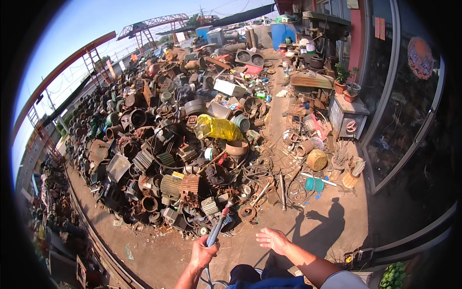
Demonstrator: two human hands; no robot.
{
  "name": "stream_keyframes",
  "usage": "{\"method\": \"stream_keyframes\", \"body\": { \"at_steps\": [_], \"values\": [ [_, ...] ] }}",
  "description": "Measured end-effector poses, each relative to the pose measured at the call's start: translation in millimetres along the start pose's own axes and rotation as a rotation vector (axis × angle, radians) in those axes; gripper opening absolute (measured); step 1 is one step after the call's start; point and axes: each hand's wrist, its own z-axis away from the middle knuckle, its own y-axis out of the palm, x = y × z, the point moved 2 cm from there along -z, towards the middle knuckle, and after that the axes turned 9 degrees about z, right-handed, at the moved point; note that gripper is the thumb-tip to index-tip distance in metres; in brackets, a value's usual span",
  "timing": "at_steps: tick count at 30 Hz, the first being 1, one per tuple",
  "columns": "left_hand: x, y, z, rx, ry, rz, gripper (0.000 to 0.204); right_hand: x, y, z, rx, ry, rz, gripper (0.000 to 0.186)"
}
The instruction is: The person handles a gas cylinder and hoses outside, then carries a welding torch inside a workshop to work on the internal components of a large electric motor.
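My left hand (204, 248) is closed round a long grey tool (216, 229), perhaps a hose or pipe, whose narrow reddish tip angles up toward a heap of scrap (159, 154); grey line trails from its lower end toward my feet. My right hand (272, 239) is open over the concrete (288, 221), palm roughly sideways, fingers apart, holding nothing. Just beyond the tool's tip lie a rusty ring (246, 212) and ribbed motor housings (188, 189). A yellow bag (226, 127) rests higher on the heap.
A narrow path (279, 96) runs away between the heap and a glass door (399, 120). A cabinet with potted plants (349, 118), a yellow round container (317, 159), a teal bucket (314, 184) and loose cables (257, 168) line it. A metal rail (91, 231) edges the left side.
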Motion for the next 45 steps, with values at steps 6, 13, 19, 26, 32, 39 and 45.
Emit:
{"method": "stream_keyframes", "body": {
  "at_steps": [6, 13, 19, 26, 32, 39, 45],
  "values": [
    [-29.9, 138.1, -39.6, 0.43, 0.072, -0.154, 0.017, 107.7, -46.5, 17.0, 0.089, -0.288, -0.555, 0.067],
    [-44.6, 256.2, -100.6, 0.833, 0.102, -0.173, 0.014, 127.7, -156.0, 20.5, -0.318, -0.379, -0.8, 0.035],
    [-51.7, 345.1, -167.2, 1.009, 0.035, -0.222, 0.017, 143.9, -253.3, -29.3, -0.601, -0.258, -1.012, 0.02],
    [24.8, 437.6, -262.2, 0.684, 0.347, -0.685, 0.035, 296.0, -394.8, 24.8, -0.855, -0.627, -0.877, 0.021],
    [190.5, 458.9, -283.4, 0.512, -0.049, -0.377, 0.024, 441.2, -420.8, 93.2, -0.669, -0.949, -0.752, 0.012],
    [197.9, 574.5, -326.0, 0.644, -0.132, -0.191, 0.03, 460.9, -596.1, 216.8, -0.565, -1.15, -1.002, 0.01],
    [150.6, 785.0, -289.4, 0.891, -0.252, -0.548, 0.03, 475.8, -751.4, 343.1, -0.689, -1.238, -1.244, 0.013]
  ]
}}
